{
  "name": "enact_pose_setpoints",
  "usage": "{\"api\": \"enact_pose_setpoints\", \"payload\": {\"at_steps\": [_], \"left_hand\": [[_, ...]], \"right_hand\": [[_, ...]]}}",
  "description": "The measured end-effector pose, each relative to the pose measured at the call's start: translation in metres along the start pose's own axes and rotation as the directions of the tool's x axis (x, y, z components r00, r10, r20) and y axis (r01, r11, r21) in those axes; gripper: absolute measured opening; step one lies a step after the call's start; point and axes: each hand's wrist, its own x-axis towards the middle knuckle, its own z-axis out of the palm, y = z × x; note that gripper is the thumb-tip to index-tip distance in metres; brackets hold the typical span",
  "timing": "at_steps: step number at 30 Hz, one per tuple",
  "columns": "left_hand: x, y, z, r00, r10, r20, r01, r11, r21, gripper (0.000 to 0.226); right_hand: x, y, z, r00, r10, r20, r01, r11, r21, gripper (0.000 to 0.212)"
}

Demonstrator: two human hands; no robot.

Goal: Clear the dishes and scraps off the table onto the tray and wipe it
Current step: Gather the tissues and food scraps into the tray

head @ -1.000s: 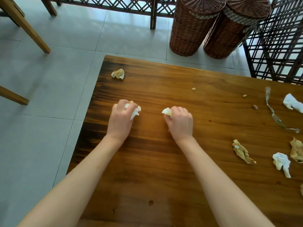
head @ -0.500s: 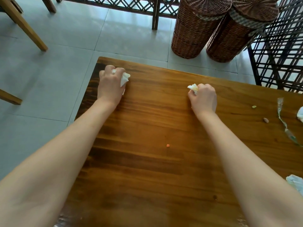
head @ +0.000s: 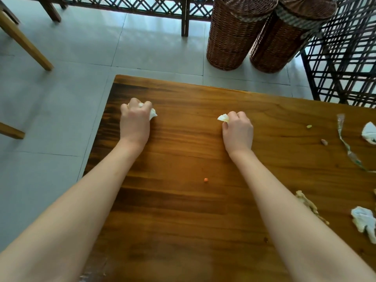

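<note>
Table (head: 183,210) scraps being gathered, a tissue wad clenched in each fist.
Left hand (head: 135,123) at ten o'clock, right hand (head: 238,131) at one; next, sweep toward the orange crumb (head: 206,180) at six.

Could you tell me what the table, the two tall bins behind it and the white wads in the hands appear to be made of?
Table: wood, by the streaked grain, with a glossy, likely varnished finish.
Bins: woven wicker or rattan, brown, matte.
Wads: thin crumpled paper, probably tissue, one in the left hand, one in the right hand.
</note>
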Motion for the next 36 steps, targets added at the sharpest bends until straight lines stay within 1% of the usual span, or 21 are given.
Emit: {"api": "enact_pose_setpoints", "payload": {"at_steps": [5,10,14,18,23,26,27,29,32,34,36], "left_hand": [[-0.039,0.007,-0.02,1.0,0.026,0.005,-0.025,0.983,-0.18,0.031],[-0.092,0.04,-0.033,0.988,0.142,0.058,-0.121,0.952,-0.281,0.035],[-0.122,0.069,-0.037,0.966,0.239,0.101,-0.187,0.91,-0.37,0.032],[-0.135,0.089,-0.035,0.961,0.249,0.121,-0.184,0.902,-0.39,0.033],[-0.138,0.108,-0.023,0.97,0.182,0.16,-0.115,0.926,-0.358,0.032],[-0.142,0.118,-0.017,0.971,0.11,0.214,-0.043,0.955,-0.293,0.04],[-0.143,0.121,-0.016,0.973,0.083,0.218,-0.024,0.965,-0.26,0.042],[-0.147,0.127,-0.013,0.976,0.04,0.214,0.005,0.979,-0.206,0.038],[-0.153,0.135,-0.012,0.977,-0.015,0.213,0.042,0.992,-0.122,0.036],[-0.158,0.139,-0.012,0.979,-0.025,0.203,0.041,0.996,-0.074,0.035],[-0.163,0.143,-0.011,0.982,-0.021,0.187,0.028,0.999,-0.031,0.033]], "right_hand": [[-0.025,-0.007,-0.015,0.992,0.129,0.008,-0.129,0.985,0.114,0.012],[-0.087,-0.007,-0.04,0.976,0.21,-0.065,-0.189,0.953,0.236,0.01],[-0.138,0.004,-0.061,0.96,0.268,-0.077,-0.246,0.944,0.218,0.011],[-0.169,0.024,-0.082,0.952,0.287,-0.103,-0.266,0.947,0.178,0.013],[-0.173,0.068,-0.105,0.945,0.286,-0.159,-0.266,0.954,0.139,0.004],[-0.173,0.104,-0.109,0.947,0.287,-0.142,-0.275,0.956,0.098,0.004],[-0.173,0.115,-0.107,0.953,0.28,-0.113,-0.272,0.959,0.08,0.006],[-0.175,0.133,-0.103,0.964,0.264,-0.044,-0.263,0.965,0.014,0.013],[-0.184,0.149,-0.096,0.965,0.26,0.043,-0.256,0.964,-0.069,0.03],[-0.191,0.155,-0.092,0.961,0.271,0.061,-0.263,0.959,-0.107,0.038],[-0.197,0.157,-0.089,0.968,0.243,0.057,-0.236,0.965,-0.112,0.037]]}}
